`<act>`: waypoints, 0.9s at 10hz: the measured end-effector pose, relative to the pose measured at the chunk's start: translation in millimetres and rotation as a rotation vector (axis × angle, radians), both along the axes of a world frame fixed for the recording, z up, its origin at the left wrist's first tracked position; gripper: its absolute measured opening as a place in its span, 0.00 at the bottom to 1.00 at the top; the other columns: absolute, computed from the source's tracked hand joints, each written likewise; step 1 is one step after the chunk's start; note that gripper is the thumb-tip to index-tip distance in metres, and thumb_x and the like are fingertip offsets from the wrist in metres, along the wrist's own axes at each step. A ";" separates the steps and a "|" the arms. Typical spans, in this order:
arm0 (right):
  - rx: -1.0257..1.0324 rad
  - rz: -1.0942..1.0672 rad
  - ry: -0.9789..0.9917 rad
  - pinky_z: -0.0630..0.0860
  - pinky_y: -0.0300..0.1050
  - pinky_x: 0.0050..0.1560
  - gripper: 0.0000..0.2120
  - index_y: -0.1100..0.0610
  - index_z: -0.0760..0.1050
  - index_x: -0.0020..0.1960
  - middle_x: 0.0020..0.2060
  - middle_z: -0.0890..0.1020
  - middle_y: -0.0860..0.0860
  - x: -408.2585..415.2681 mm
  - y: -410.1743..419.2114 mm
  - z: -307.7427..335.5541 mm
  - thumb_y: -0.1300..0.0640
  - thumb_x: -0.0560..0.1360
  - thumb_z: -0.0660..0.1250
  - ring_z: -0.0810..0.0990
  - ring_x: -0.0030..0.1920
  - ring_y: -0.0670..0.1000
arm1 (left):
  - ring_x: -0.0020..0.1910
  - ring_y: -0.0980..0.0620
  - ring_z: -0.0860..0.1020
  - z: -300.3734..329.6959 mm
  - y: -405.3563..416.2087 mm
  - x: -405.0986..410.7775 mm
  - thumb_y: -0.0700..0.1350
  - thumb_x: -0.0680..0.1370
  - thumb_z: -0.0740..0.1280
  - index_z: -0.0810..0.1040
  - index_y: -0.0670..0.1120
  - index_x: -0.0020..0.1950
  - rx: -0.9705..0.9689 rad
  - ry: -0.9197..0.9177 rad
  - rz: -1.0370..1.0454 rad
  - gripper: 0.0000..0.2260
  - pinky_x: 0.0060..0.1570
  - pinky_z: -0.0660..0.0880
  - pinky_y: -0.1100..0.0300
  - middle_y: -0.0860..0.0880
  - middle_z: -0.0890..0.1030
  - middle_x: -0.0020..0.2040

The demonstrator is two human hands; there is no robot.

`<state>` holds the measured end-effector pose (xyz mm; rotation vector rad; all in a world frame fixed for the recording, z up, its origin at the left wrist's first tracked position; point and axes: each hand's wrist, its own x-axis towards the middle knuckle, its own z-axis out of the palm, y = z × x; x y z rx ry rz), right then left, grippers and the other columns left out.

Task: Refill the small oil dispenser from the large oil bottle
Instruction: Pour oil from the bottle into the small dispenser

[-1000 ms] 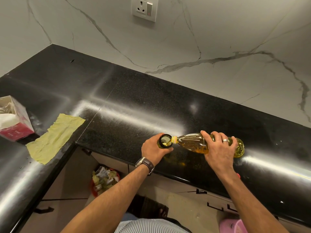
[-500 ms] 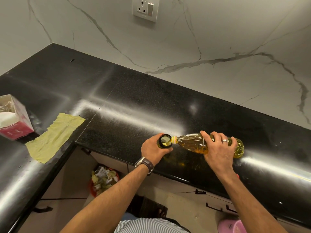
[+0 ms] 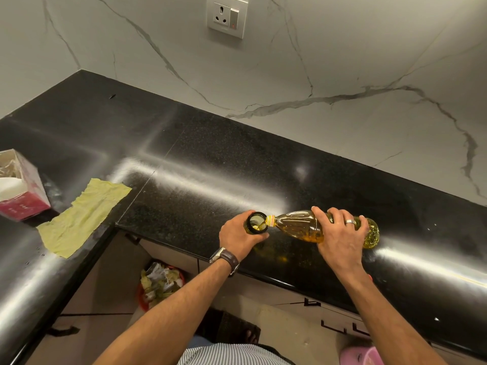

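The small oil dispenser (image 3: 256, 223) is a dark round container standing near the front edge of the black counter, its open mouth facing up. My left hand (image 3: 241, 237) grips its side. The large oil bottle (image 3: 297, 225) is clear plastic with yellow oil, tipped nearly on its side, its yellow-ringed neck resting over the dispenser's mouth. My right hand (image 3: 340, 235) grips the bottle's body from above, a ring on one finger. A thin stream of oil shows at the neck inside the dispenser's opening.
A yellow cloth (image 3: 83, 218) lies on the counter's corner at left, beside a pink tissue box (image 3: 19, 185). A wall socket (image 3: 228, 15) sits high on the marble backsplash. Below the counter edge stand a full waste bin (image 3: 160, 284) and cabinet doors.
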<state>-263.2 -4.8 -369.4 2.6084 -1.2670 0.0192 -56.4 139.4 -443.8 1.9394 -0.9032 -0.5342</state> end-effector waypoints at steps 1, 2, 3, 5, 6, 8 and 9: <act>0.001 0.001 0.001 0.66 0.74 0.68 0.44 0.44 0.69 0.75 0.64 0.79 0.56 -0.2 -0.1 0.1 0.53 0.64 0.84 0.75 0.67 0.60 | 0.56 0.58 0.80 -0.1 0.0 0.1 0.58 0.67 0.81 0.81 0.57 0.63 0.001 0.001 0.000 0.25 0.59 0.80 0.53 0.58 0.85 0.55; -0.001 0.003 -0.003 0.66 0.74 0.68 0.43 0.45 0.69 0.74 0.64 0.79 0.56 0.2 0.6 0.2 0.52 0.64 0.85 0.76 0.67 0.60 | 0.57 0.58 0.80 -0.7 0.1 -0.1 0.57 0.67 0.81 0.81 0.56 0.64 0.008 0.002 0.005 0.27 0.60 0.79 0.53 0.57 0.85 0.56; -0.006 0.003 -0.005 0.66 0.73 0.68 0.43 0.45 0.70 0.74 0.64 0.79 0.56 0.5 0.9 0.5 0.52 0.63 0.85 0.76 0.67 0.60 | 0.57 0.57 0.80 -1.5 -0.3 0.0 0.58 0.67 0.81 0.81 0.56 0.64 0.012 0.003 0.006 0.27 0.60 0.80 0.53 0.57 0.85 0.57; -0.003 -0.004 0.004 0.65 0.73 0.68 0.43 0.44 0.70 0.74 0.64 0.79 0.56 0.0 1.1 0.4 0.52 0.64 0.85 0.75 0.67 0.60 | 0.56 0.58 0.81 -2.3 -0.4 1.2 0.59 0.67 0.81 0.81 0.57 0.63 0.013 0.009 0.000 0.26 0.59 0.80 0.52 0.58 0.85 0.55; -0.006 -0.003 -0.001 0.65 0.73 0.68 0.43 0.44 0.70 0.74 0.64 0.80 0.56 0.3 1.1 0.4 0.52 0.63 0.85 0.76 0.67 0.60 | 0.55 0.59 0.81 -2.3 -0.2 1.1 0.60 0.67 0.80 0.80 0.58 0.63 0.004 0.010 -0.008 0.26 0.59 0.80 0.52 0.59 0.85 0.54; -0.004 -0.008 0.002 0.65 0.73 0.68 0.43 0.44 0.70 0.74 0.64 0.79 0.56 1.4 0.1 0.5 0.53 0.63 0.85 0.75 0.67 0.60 | 0.55 0.59 0.81 -2.5 -0.2 1.5 0.60 0.67 0.80 0.81 0.58 0.62 -0.004 0.004 -0.007 0.26 0.58 0.80 0.52 0.59 0.85 0.54; -0.004 -0.007 0.003 0.65 0.73 0.68 0.43 0.44 0.70 0.74 0.64 0.79 0.56 1.6 -0.2 0.8 0.53 0.63 0.85 0.75 0.67 0.60 | 0.54 0.59 0.81 -2.0 0.1 1.4 0.59 0.67 0.81 0.81 0.58 0.62 -0.010 -0.001 -0.006 0.25 0.58 0.80 0.52 0.59 0.85 0.54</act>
